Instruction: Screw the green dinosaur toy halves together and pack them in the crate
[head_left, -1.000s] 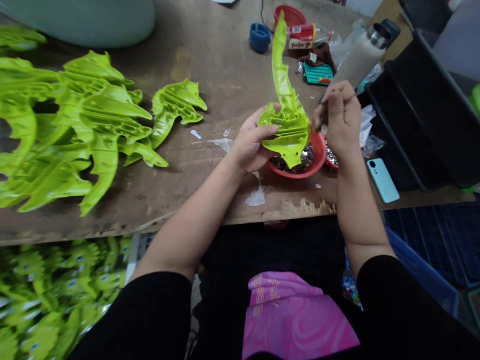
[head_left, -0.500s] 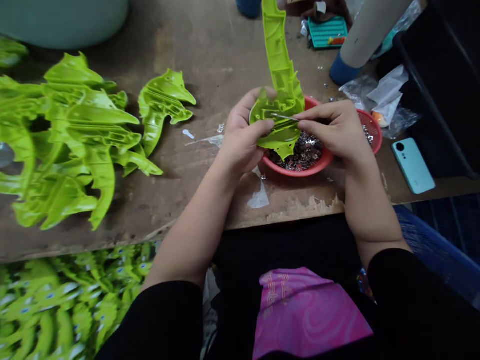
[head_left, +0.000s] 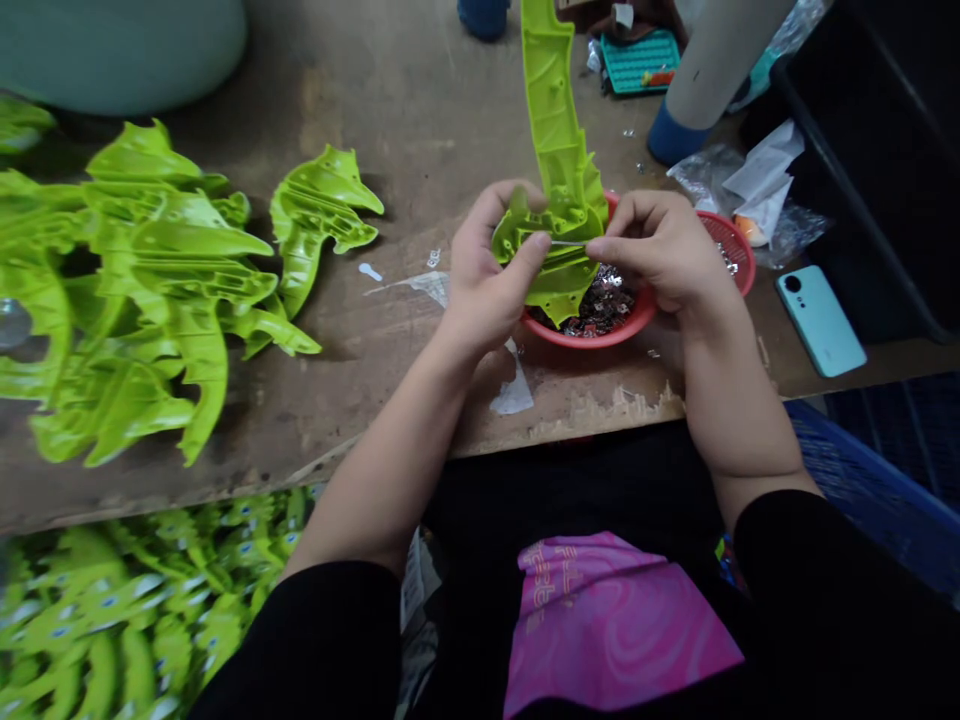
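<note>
My left hand (head_left: 487,265) grips a lime-green plastic shell half (head_left: 559,130), its ribbed inner side facing up and its long curved end pointing away from me. My right hand (head_left: 664,250) pinches a thin metal rod (head_left: 570,243) that lies across the inside of the shell. The rod's left end is at my left thumb, which presses near it. Directly beneath the shell sits a red bowl (head_left: 637,318) holding many small shiny metal pieces (head_left: 606,300), partly hidden by the shell and my right hand.
Similar green shells (head_left: 157,260) are heaped at the left, with a single shell (head_left: 315,215) beside them. A red basket (head_left: 742,262), plastic wrap (head_left: 787,220) and a light-blue phone (head_left: 821,320) are at the right. More green parts (head_left: 112,610) lie below the table edge.
My left thumb has moved up to the rod's end, and the rod now lies more level across the shell. The whole view has shifted slightly.
</note>
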